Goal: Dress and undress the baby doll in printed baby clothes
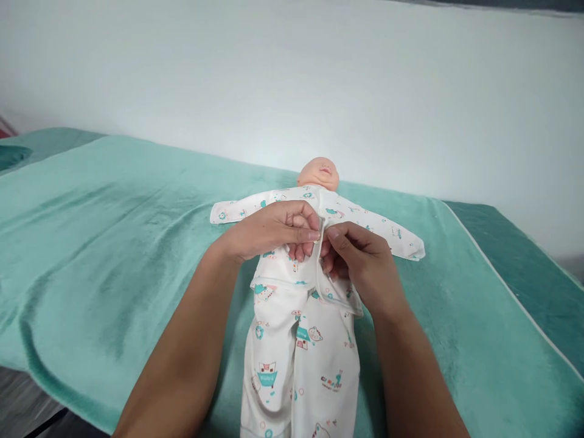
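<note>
A baby doll [318, 173] lies on its back with its head at the far side, dressed in a white printed top [292, 271] and matching white trousers [301, 371]. Both sleeves stretch out sideways. Over the chest, my left hand [292, 228] pinches the left front edge of the top between thumb and fingers. Close beside it, my right hand [358, 249] pinches the opposite front edge. The two edges come near each other between my fingertips. Below my hands the front hangs apart at the hem. Whatever fastener is there is hidden by my fingers.
A teal plush blanket [114, 261] covers the surface beneath the doll. Darker green cloth [524, 274] shows at the right. A white wall [274, 79] rises just behind the doll's head. Grey floor [27, 395] appears past the near left edge.
</note>
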Tool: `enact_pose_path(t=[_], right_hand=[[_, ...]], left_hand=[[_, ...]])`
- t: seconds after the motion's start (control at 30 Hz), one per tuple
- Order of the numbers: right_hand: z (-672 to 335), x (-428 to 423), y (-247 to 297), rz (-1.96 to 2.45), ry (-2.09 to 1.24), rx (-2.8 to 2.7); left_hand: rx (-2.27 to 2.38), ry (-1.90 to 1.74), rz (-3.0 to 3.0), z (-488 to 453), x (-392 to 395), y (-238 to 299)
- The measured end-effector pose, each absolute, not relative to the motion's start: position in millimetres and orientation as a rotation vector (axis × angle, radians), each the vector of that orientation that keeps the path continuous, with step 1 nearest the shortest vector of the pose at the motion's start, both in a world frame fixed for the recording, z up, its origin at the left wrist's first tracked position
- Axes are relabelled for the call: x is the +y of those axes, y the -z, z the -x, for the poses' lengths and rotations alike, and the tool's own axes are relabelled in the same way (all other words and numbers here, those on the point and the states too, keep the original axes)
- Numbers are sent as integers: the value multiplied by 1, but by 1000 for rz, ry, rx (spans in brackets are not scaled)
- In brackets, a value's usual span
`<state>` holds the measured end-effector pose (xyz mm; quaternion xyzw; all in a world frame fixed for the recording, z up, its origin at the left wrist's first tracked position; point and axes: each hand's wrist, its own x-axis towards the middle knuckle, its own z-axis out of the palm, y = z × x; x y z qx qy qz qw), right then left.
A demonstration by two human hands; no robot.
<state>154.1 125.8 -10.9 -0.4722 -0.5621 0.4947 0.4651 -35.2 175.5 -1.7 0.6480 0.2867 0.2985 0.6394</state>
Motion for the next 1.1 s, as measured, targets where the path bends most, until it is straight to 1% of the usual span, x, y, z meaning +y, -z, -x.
enact_pose_path(t=[0.53,0.83,1.1], right_hand=[[-159,129,15,958,-1338,-1485],[-158,129,13,1009,-1386,-1469],[-161,128,14,964,-1430,-1530]], left_hand=[[721,-652,-1609,32,172,-1],[613,-613,-1654,37,174,3],[477,-644,-1614,39,178,8]])
